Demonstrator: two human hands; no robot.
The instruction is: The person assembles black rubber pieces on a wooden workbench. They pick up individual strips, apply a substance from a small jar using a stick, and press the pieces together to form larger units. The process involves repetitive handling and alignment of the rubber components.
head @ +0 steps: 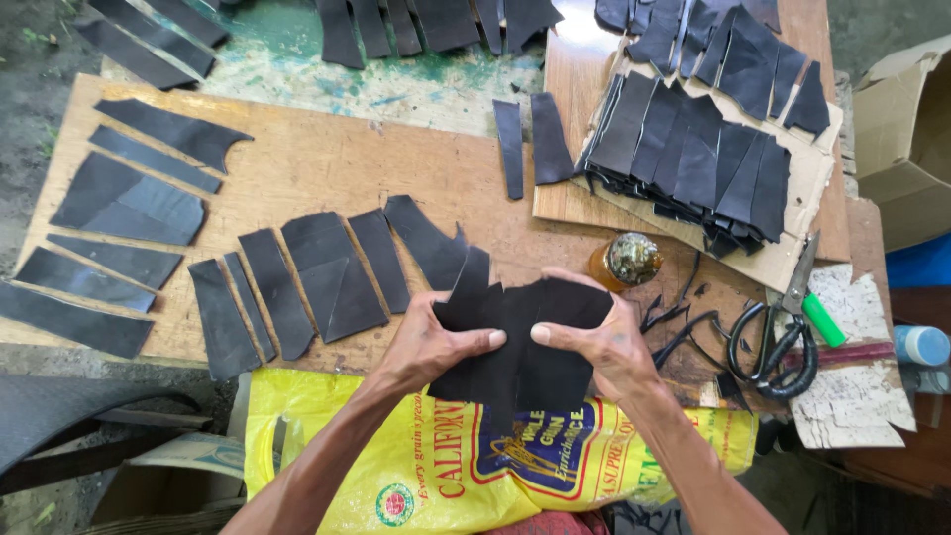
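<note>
Over the yellow sack (pixel 396 466) | your left hand (pixel 431 347) and right hand (pixel 604 347) both pinch the black leather pieces (pixel 520 337) | thumbs nearly meet mid-stack, long axis toward you

Both arms were bare from the elbows down, with no sleeves on them. The left hand (pixel 436 347) had no glove, no ring and no watch. The right hand (pixel 606 347) was bare too. The arms were thin, and lines of veins and cords showed along them. The thumbnails were short and pale. The knuckles looked bumpy, and the wrists were narrow.
</note>
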